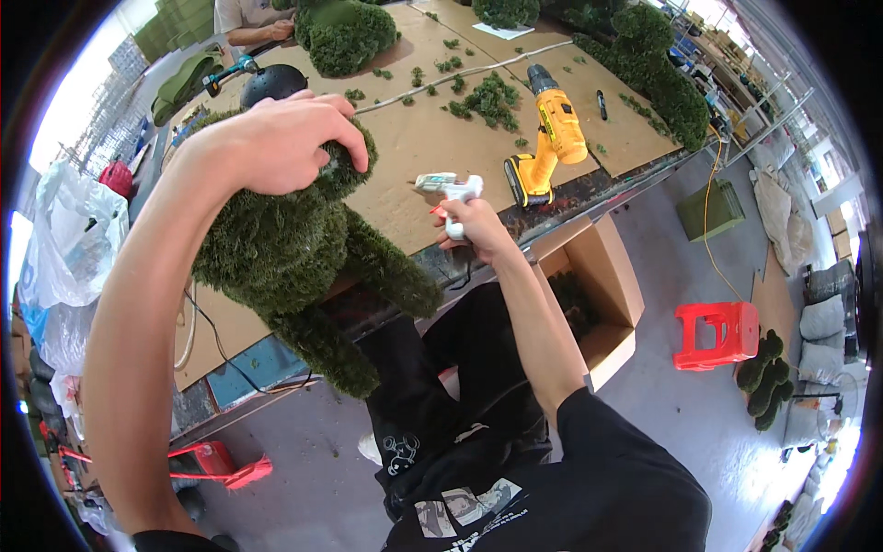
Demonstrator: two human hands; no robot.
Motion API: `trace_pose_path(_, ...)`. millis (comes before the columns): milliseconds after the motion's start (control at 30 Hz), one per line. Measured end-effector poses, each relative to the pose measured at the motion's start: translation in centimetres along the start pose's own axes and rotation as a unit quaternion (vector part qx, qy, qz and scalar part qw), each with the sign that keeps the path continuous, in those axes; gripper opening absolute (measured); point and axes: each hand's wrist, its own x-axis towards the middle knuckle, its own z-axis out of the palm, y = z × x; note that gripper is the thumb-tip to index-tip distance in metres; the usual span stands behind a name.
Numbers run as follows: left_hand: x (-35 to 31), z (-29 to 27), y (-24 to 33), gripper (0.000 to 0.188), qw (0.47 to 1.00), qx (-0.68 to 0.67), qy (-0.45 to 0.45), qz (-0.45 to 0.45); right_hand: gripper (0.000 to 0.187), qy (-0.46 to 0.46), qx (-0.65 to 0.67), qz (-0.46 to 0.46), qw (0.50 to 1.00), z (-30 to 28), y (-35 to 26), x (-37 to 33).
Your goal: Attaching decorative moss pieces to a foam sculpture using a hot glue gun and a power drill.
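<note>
Left hand (292,143) clamped over the head of a green artificial-grass bear figure (294,258), fingers curled and pressed into the turf, steadying it at the near edge of the workbench (405,147). Figure's legs hanging off that edge, over the lap. Right hand (469,224) wrapped around the grip of a white glue gun (449,189), held just beside the figure's arm, nozzle pointing back toward the figure; forefinger position on the trigger hard to tell.

On the workbench beyond the glue gun: a yellow cordless drill (550,138) standing on its battery base, scattered green turf scraps (487,99), a pale cord (460,74) running across the board. Farther back, more turf-covered figures (345,37) and another person's forearm at the far edge. Below the workbench edge, an open cardboard box (598,294); past it, a red plastic stool (717,333) on the floor.

Risks, as a judgement: hot nozzle close to the bare left wrist and to the lap, so a slip of the gun could burn skin or drip glue on clothing. Half the figure unsupported beyond the edge, so a loosened grip could let it tip off toward the floor.
</note>
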Motion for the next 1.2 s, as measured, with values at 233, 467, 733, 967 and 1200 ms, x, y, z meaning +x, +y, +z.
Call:
trace_pose_path(233, -0.7, -0.7, 0.0, 0.041, 0.999, 0.001, -0.032, -0.028, 0.042, 0.087, -0.552, -0.127, 0.819, -1.0, -7.3, 4.2)
trace_pose_path(467, -0.3, -0.5, 0.2, 0.043, 0.999, 0.011, -0.032, -0.015, 0.044, 0.181, -0.594, -0.227, 0.75, -3.2, -9.4, 17.4)
trace_pose_path(733, -0.2, 0.1, -0.2, 0.038, 0.999, 0.032, 0.013, -0.001, 0.03, 0.204, -0.683, -0.203, 0.672, -4.5, -7.2, 22.2)
trace_pose_path(967, -0.2, -0.7, 0.1, 0.047, 0.999, -0.008, -0.039, -0.025, 0.028, 0.226, -0.554, -0.305, 0.741, -2.0, -6.9, 19.5)
trace_pose_path(1200, 0.1, -0.2, 0.0, 0.041, 1.0, 0.013, -0.006, -0.006, 0.024, 0.163, -0.284, -0.299, 0.896, 0.3, -7.3, 14.1)
